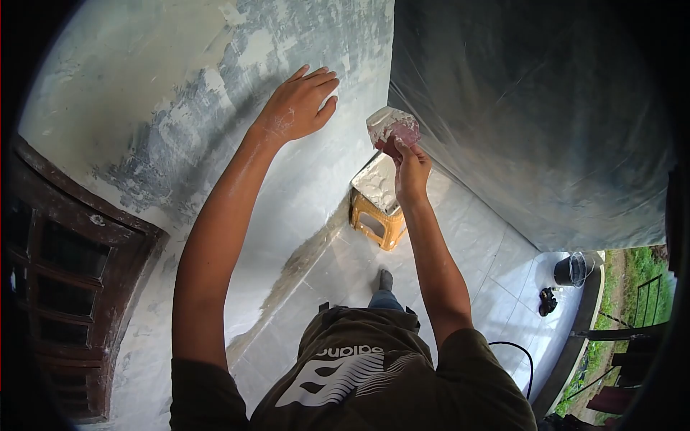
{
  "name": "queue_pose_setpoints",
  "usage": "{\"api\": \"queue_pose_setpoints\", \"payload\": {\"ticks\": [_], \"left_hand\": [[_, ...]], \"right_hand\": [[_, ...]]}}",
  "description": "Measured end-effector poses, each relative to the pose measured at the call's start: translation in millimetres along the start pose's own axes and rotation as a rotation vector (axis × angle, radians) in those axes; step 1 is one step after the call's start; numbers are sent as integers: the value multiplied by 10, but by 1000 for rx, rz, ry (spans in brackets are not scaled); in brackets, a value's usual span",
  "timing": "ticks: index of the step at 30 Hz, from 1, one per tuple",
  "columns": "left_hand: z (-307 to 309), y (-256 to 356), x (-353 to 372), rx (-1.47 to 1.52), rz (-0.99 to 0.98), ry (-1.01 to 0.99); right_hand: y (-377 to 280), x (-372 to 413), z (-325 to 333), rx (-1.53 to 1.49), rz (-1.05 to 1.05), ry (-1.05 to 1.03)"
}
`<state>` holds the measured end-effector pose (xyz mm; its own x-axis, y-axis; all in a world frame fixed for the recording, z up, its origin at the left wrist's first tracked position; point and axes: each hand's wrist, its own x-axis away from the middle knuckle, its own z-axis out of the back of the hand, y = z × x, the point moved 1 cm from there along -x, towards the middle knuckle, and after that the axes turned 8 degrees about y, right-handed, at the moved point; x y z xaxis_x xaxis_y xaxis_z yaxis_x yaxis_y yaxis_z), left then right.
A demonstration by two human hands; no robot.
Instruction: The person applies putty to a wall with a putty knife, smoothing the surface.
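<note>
Head view: your right hand (412,171), at one o'clock, had fingers pinched on scraper (390,125) smeared with white paste (388,116), gripped at near edge, presumably leaving far edge free. Your left hand (298,106), at eleven o'clock, held nothing, fingers loosely spread beside wall (187,79), contact unclear. Tray (371,200) sat on stool (390,231) at six o'clock from scraper, likely for short reach.

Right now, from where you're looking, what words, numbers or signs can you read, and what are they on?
"balanc": upside down on the dark T-shirt; its ends are hard to make out.
"B": seems to be the big white letter beside stripes on that T-shirt, also upside down.
No writing I can read on the putty-smeared scraper, plastic stool or bucket.
</note>
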<state>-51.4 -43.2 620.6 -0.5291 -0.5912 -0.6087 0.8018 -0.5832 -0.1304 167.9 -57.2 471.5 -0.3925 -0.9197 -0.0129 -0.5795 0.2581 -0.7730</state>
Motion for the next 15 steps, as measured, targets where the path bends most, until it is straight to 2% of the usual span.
{"api": "queue_pose_setpoints", "payload": {"ticks": [10, 15], "left_hand": [[-1505, 126, -232, 162, 138, -152], [-2437, 261, -100, 205, 256, -295]], "right_hand": [[327, -1009, 795, 180, -140, 63], [654, -1423, 1288, 341, -309, 49]]}}
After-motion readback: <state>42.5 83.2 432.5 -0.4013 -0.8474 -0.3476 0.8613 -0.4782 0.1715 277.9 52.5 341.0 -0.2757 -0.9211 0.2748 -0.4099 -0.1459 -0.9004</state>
